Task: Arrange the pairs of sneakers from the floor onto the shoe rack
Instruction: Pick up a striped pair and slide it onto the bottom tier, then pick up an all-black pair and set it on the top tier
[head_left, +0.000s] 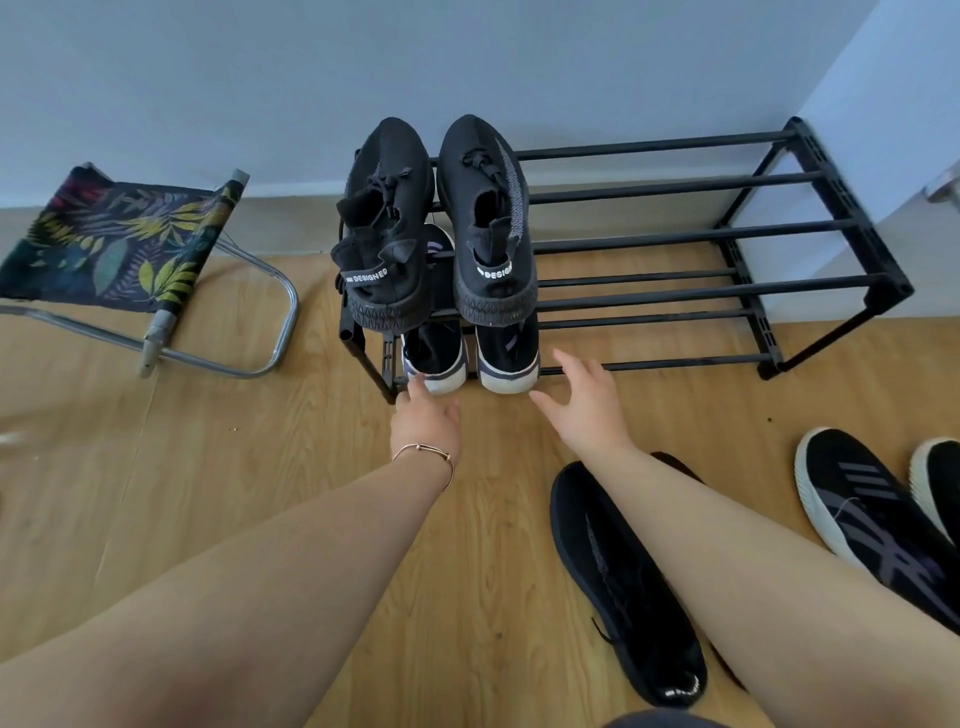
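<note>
So the black two-tier shoe rack (675, 236) sits against the wall, and a pair of all-black knit sneakers (436, 223) with "DESIGNED" heel tabs is parked on the left end of the top tier, heels toward the camera; right under them on the lower tier there's a pair of black sneakers with white soles (470, 358), heels poking out the front. Left hand (428, 418) has a thin bracelet (423, 454) on the wrist, fingertips touching the heel of the left white-soled shoe, not gripping it; right hand (584, 402) is spread wide and empty, just beside the other heel. Still on the wood floor (208, 467): a black sneaker (618, 587) partly under the right forearm, plus a black pair with white soles and grey stripes (878, 509) off to the right; a folding stool with leaf-print fabric (119, 244) stands left of the rack.
</note>
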